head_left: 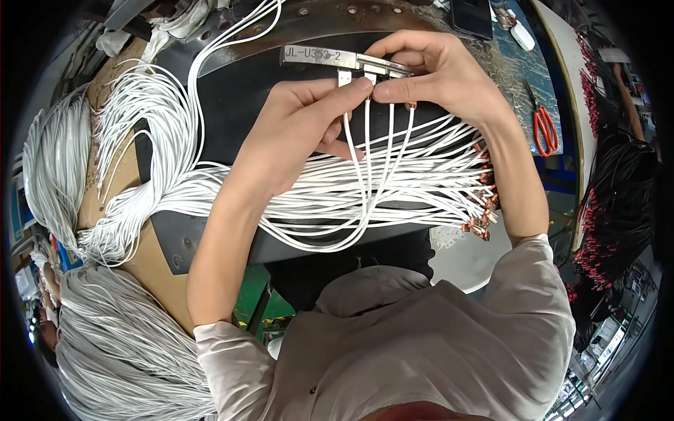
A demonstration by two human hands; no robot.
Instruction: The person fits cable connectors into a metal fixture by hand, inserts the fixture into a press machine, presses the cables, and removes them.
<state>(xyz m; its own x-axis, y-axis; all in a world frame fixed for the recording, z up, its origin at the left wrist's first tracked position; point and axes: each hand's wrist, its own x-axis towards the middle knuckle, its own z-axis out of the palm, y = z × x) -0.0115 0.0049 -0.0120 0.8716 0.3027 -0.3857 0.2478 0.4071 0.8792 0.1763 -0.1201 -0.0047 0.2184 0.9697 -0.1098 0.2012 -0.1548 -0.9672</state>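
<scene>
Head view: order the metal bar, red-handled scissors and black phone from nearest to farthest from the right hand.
1. Metal bar: touching the right hand, at its fingertips.
2. Black phone: just above, at the top edge.
3. Red-handled scissors: farther off on the right.

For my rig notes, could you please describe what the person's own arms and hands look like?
Both hands, left hand and right hand, are bare: no gloves, rings or watch visible. Forearms are bare too. Pale beige sleeves are pushed up to about the elbows.
</scene>
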